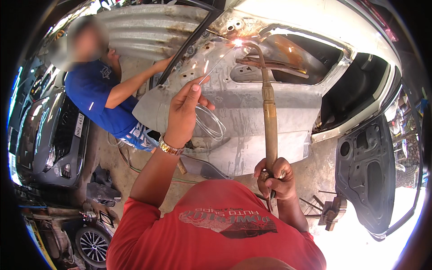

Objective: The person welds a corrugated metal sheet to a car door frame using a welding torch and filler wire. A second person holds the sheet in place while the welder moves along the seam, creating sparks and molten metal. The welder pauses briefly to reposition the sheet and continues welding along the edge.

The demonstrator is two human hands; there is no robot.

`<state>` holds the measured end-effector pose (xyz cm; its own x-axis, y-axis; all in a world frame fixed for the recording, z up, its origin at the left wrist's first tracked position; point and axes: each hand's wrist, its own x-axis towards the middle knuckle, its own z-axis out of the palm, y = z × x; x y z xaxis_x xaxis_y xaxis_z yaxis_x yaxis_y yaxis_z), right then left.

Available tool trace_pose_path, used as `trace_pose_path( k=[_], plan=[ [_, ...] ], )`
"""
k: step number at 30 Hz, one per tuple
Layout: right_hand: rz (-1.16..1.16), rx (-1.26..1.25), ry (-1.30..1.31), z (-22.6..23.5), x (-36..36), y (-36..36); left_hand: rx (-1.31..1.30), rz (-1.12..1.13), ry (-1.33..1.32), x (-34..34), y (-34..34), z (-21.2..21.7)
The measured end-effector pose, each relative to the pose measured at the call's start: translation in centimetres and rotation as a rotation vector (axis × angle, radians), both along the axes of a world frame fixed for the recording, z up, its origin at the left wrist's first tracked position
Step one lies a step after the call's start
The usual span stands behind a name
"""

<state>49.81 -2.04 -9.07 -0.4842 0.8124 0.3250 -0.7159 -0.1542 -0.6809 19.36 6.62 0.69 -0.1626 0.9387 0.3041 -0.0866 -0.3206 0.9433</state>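
My right hand (pixel 280 178) is closed round the valve end of a long brass welding torch (pixel 270 121). The torch's bent tip reaches up to the car body panel (pixel 270 101), where a bright flame throws sparks near the window opening. Between the fingertips of my left hand (pixel 186 105) is a thin filler wire (pixel 218 64), its far end running to the bright spot. The rest of that wire hangs in a loose coil beside my palm. Bare grey metal, streaks and brownish burnt patches mark the panel.
On the left a person in a blue shirt (pixel 96 96) reaches toward a dark frame (pixel 186 38) by the panel. Behind them stands a dark car (pixel 49 135). A detached grey door panel (pixel 366 166) leans at right, near a small vise-like block (pixel 333 212). Hoses cross the floor.
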Motion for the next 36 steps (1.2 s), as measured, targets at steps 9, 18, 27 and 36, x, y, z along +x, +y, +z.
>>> trace_pose_path(
  k=[9, 18, 27, 36],
  plan=[
    [-0.004, 0.001, -0.024, 0.13, -0.1, -0.09, 0.002, 0.003, -0.001, 0.03, -0.05, 0.01],
    [-0.008, 0.013, -0.037, 0.08, -0.12, -0.07, -0.009, -0.002, -0.009, 0.03, -0.02, 0.12],
    [-0.004, 0.028, -0.032, 0.03, -0.18, -0.01, -0.01, 0.002, 0.008, 0.12, -0.05, 0.32],
    [-0.015, 0.072, -0.065, -0.31, -0.16, 0.11, -0.018, -0.003, -0.009, 0.14, -0.1, 0.5]
  ],
)
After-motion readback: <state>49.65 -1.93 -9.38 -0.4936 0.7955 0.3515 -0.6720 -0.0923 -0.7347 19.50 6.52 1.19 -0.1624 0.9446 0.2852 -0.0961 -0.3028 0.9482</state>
